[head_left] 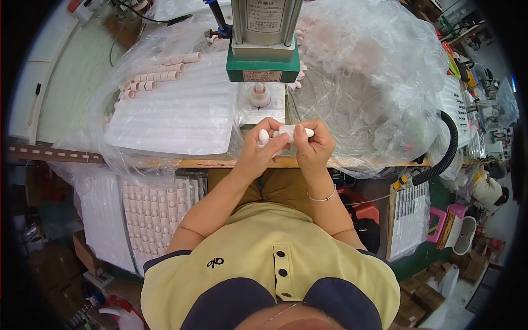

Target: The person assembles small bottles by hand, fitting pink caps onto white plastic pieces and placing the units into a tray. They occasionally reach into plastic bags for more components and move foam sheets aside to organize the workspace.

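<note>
In front of the press, both my hands are closed around small white plastic parts. Between the fingertips lies a white cylindrical part (287,130), with a rounded white tip showing past my right hand (315,147). My right thumb presses on the cylinder's side. A white egg-shaped piece (264,136) sticks out from the fingers of my left hand (264,147), whose thumb also reaches the cylinder. Whether the pieces are joined is hidden by the fingers. Just beyond my hands, a pale round fixture (259,97) stands on the metal base under the green press head (263,67).
White foam sheeting (170,124) carries rows of pale pink cylinders (159,73) on the left. Clear plastic bags (379,71) pile up on the right, beside a black corrugated hose (448,148). Below the table edge (214,163) at left stands a tray of similar parts (151,214).
</note>
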Action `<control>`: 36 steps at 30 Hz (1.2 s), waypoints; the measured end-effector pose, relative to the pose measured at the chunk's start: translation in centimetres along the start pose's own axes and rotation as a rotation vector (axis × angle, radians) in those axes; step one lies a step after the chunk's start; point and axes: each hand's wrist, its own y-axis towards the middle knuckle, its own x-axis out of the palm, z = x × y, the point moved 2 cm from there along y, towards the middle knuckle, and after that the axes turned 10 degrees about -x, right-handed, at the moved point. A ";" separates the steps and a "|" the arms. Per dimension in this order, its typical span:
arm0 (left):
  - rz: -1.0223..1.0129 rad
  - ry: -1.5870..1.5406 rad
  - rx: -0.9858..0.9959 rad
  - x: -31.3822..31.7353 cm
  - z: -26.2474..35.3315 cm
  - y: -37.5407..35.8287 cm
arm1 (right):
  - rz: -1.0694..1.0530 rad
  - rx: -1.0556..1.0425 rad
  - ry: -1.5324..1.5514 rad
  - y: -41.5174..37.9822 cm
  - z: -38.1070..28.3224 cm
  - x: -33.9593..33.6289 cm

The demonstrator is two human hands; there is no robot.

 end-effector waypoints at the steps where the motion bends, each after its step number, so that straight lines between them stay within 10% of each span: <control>1: 0.038 -0.032 -0.001 0.6 -0.3 -0.1 | 0.001 0.002 0.004 0.0 0.1 -0.1; 12: 0.385 0.812 0.668 2.5 0.1 0.2 | 0.058 0.374 0.289 0.3 2.1 -1.6; 19: 0.188 0.046 0.154 1.1 -2.2 0.9 | 0.020 0.125 -0.029 0.5 1.7 -0.8; 36: 0.199 0.380 0.270 2.2 -1.5 -0.2 | 0.002 0.188 0.082 0.3 2.6 -1.7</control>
